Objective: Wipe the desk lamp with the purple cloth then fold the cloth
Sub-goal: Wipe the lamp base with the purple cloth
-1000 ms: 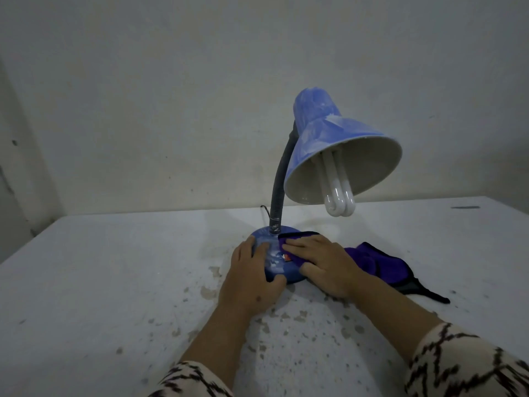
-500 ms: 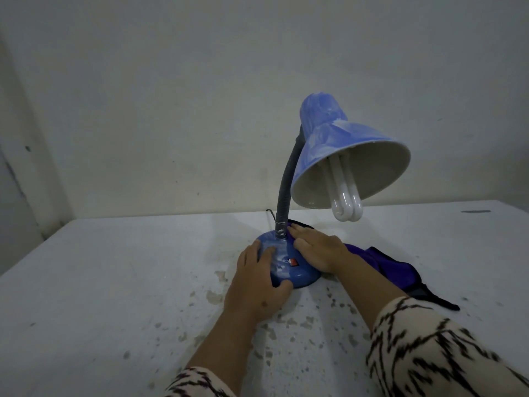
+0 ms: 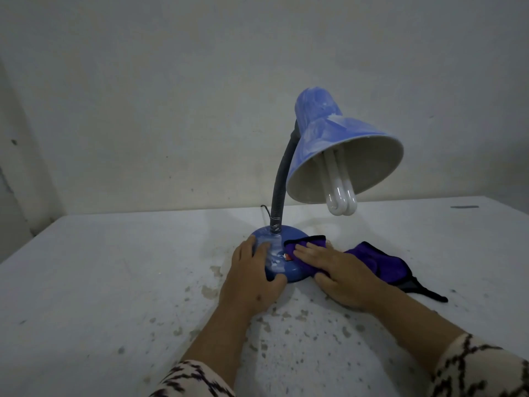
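A blue desk lamp [image 3: 340, 141] stands on the white table, its dusty shade tilted right with a white bulb showing and a black bendy neck rising from a round blue base [image 3: 274, 239]. My left hand [image 3: 252, 276] grips the base's left and front side, thumb along the near edge. My right hand [image 3: 340, 270] lies flat with straight fingers on the purple cloth [image 3: 380, 262], pressing it against the right side of the base. The rest of the cloth trails right on the table, ending in a black strip.
The white table [image 3: 114, 282] has chipped, speckled patches near the lamp base. A plain wall runs close behind the lamp, and a thin black cord [image 3: 264, 210] leaves the base toward it. A dark mark [image 3: 463, 207] lies at the far right.
My right hand has slid with the cloth from behind the neck back toward me, onto the right front of the base. The left hand has kept its hold on the base.
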A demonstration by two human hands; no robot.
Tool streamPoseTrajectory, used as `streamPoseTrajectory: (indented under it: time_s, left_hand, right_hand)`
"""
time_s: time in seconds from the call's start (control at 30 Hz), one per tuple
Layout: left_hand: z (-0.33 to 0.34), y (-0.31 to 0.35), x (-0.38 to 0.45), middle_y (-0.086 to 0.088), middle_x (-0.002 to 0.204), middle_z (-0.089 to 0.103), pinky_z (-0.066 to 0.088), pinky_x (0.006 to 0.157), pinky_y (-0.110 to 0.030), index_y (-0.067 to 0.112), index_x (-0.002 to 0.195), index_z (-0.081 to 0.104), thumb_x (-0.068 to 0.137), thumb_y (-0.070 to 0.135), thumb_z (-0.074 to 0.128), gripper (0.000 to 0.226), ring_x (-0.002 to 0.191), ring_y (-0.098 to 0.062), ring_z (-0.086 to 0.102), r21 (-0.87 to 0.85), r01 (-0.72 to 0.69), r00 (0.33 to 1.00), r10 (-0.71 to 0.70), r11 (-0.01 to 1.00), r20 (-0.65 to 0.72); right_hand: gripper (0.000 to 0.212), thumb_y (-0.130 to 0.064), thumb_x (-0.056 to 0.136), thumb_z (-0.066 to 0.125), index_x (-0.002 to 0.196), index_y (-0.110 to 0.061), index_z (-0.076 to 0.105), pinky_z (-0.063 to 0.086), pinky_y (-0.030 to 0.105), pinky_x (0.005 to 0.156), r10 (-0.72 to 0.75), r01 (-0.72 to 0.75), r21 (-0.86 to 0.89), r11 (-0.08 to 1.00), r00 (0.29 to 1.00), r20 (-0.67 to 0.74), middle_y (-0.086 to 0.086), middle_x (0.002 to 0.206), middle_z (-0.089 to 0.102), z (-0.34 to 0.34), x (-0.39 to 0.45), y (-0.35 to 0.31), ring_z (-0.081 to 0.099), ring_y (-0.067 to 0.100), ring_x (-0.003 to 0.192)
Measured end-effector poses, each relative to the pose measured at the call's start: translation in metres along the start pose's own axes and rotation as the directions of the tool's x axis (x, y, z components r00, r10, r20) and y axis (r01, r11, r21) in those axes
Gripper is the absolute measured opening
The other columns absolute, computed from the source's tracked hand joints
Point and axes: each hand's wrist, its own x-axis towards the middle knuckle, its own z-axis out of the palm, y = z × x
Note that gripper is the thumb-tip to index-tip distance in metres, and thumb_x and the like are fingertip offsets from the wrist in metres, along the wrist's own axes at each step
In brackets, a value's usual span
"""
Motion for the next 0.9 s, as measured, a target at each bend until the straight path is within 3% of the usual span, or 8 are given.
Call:
streamPoseTrajectory:
  time_s: [0.23,0.33,0.5,0.6,0.77,0.9]
  left_hand:
    - [0.0,0.001,0.001,-0.002,0.155,0.012,0.018,0.113,-0.033,0.023,0.144,0.024,0.081,0.036,0.057,0.073,0.142,-0.021,0.01,0.007,0.009,1.0,-0.009,1.0,0.004]
    - [0.0,0.001,0.001,-0.004,0.155,0.013,0.017,0.114,-0.034,0.023,0.144,0.023,0.08,0.035,0.056,0.073,0.142,-0.021,0.01,0.01,-0.001,1.0,0.001,1.0,0.002]
    - [-0.002,0.002,0.0,-0.002,0.156,0.012,0.016,0.114,-0.032,0.024,0.144,0.024,0.081,0.035,0.056,0.071,0.142,-0.02,0.01,0.004,-0.006,1.0,0.006,1.0,0.003]
    - [-0.002,0.002,0.0,-0.001,0.156,0.011,0.016,0.114,-0.031,0.023,0.145,0.023,0.082,0.035,0.056,0.072,0.142,-0.019,0.008,-0.002,0.009,1.0,-0.009,1.0,0.011]
    - [-0.002,0.003,0.0,-0.002,0.155,0.012,0.018,0.113,-0.032,0.022,0.144,0.023,0.081,0.035,0.056,0.072,0.142,-0.02,0.009,0.005,0.001,1.0,-0.001,1.0,0.012]
    - [-0.002,0.002,-0.001,-0.004,0.154,0.015,0.018,0.113,-0.032,0.021,0.143,0.025,0.081,0.031,0.057,0.071,0.141,-0.021,0.011,0.012,-0.016,1.0,0.016,1.0,0.002]
  right_hand:
    - [0.054,-0.01,0.093,0.037,0.144,-0.019,0.023,0.014,0.029,0.114,0.107,-0.112,-0.069,0.991,0.992,-0.066,-0.003,0.154,0.02,0.008,0.01,-0.02,0.013,0.013,0.143]
    - [0.057,-0.009,0.093,0.037,0.145,-0.02,0.019,0.018,0.024,0.111,0.022,-0.026,-0.096,0.995,0.999,-0.047,-0.006,0.155,0.018,0.011,0.001,-0.022,0.01,0.011,0.143]
    - [0.058,-0.012,0.092,0.037,0.145,-0.025,0.017,0.001,0.014,0.112,-0.18,0.191,-0.184,0.964,0.981,0.074,-0.014,0.152,0.008,0.005,-0.019,-0.005,0.0,0.003,0.141]
    - [0.054,-0.019,0.093,0.038,0.143,-0.03,0.021,-0.006,0.006,0.106,-0.2,0.223,-0.234,0.946,0.973,0.118,-0.024,0.145,0.0,-0.003,-0.026,0.012,-0.007,-0.008,0.135]
    - [0.047,-0.034,0.098,0.03,0.143,-0.028,0.02,-0.01,0.007,0.104,-0.197,0.212,-0.285,0.935,0.977,0.082,-0.022,0.143,0.0,-0.001,-0.028,0.017,-0.008,-0.005,0.135]
    - [0.05,-0.042,0.094,0.023,0.143,-0.032,0.024,-0.006,0.019,0.109,-0.277,0.29,-0.294,0.911,0.957,0.086,-0.022,0.145,0.004,0.006,-0.025,-0.003,-0.01,-0.001,0.136]
